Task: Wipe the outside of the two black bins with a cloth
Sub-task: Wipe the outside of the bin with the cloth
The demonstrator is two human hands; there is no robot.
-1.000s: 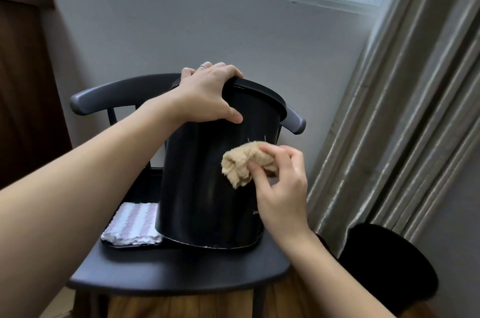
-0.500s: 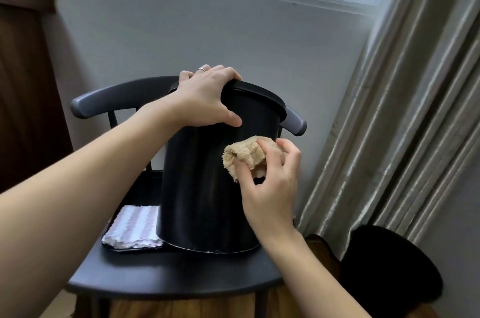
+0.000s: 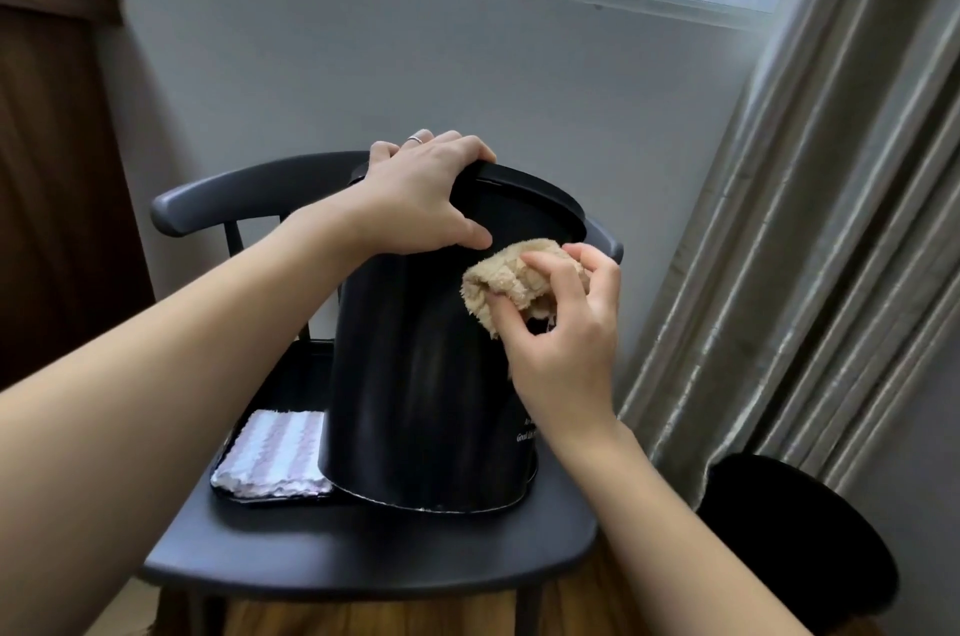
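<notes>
A black bin (image 3: 415, 375) stands tilted on the seat of a dark chair (image 3: 363, 557), its near bottom edge lifted. My left hand (image 3: 421, 198) grips the bin's rim, fingers over the top and thumb on the outer wall. My right hand (image 3: 566, 334) pinches a crumpled beige cloth (image 3: 511, 279) and presses it against the bin's upper right side, just under the rim. A second black bin (image 3: 795, 542) sits on the floor at the lower right, by the curtain.
A folded white and pink striped cloth (image 3: 275, 453) lies on the chair seat left of the bin. The chair's curved backrest (image 3: 249, 193) runs behind it. A grey curtain (image 3: 831, 219) hangs on the right, a wooden panel (image 3: 52, 167) stands left.
My right hand has slid the beige cloth up the bin's side, from mid-height to just under the rim. The bin has tipped a little. My left hand keeps its grip on the rim.
</notes>
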